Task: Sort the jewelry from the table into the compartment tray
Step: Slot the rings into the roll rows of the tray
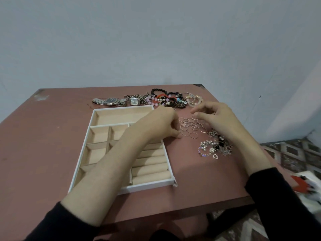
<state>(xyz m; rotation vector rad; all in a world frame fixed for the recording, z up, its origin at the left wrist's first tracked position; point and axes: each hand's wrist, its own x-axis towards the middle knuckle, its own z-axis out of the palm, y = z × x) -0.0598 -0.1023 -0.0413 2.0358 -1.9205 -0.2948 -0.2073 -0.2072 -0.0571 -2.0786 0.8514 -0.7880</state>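
Note:
A white compartment tray with beige lining lies on the reddish table; its compartments hold nothing I can see. My left hand hovers over the tray's right edge, fingers curled down, thumb touching the table beside a cluster of thin metal rings. My right hand floats just above those rings with fingers spread and bent. Behind them lie two watches and a heap of beaded bracelets. A tangle of pearl and dark pieces sits under my right wrist. I see nothing held in either hand.
The table stands against a pale wall; its right and front edges are close. Patterned floor tiles and a red and white object show beyond the right edge.

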